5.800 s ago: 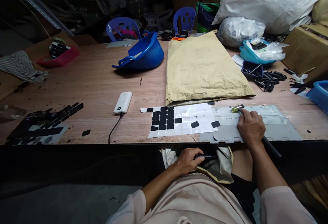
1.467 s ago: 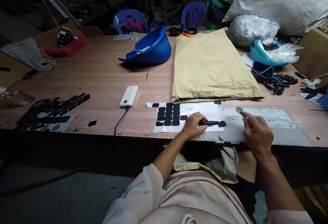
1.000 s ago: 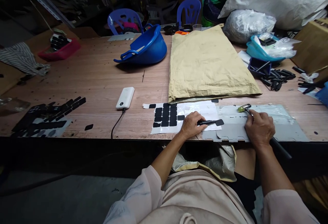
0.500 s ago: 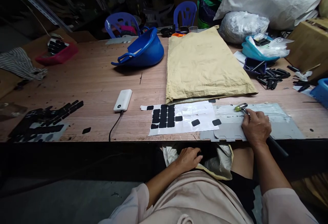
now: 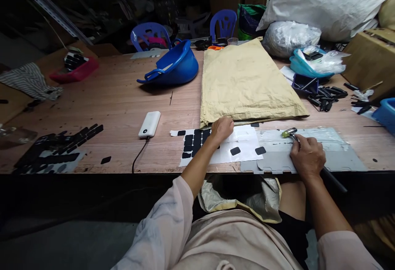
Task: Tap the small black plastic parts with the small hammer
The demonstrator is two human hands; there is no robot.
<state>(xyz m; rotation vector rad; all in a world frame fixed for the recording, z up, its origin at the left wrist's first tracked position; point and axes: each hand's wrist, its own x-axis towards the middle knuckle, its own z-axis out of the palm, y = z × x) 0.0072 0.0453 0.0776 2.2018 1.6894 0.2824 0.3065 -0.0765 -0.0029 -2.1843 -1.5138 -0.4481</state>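
My left hand is closed at the front edge of the yellow paper sack, above the white sheet with its black rounded pieces. Whatever its fingers grip is hidden. My right hand is wrapped round a hammer, whose dark handle passes under the palm and out past the table edge. The hammer's yellow-green head lies over the grey plate. An open sack rests on my lap.
Left of the sheet lies a white power bank with a cable. Black strips lie at far left. Behind are a blue basket and a red tray. Black parts and a turquoise basin are at right.
My left hand has risen from my lap to the front edge of the yellow sack. My right hand stays over the grey plate with the hammer. The view has tilted slightly.
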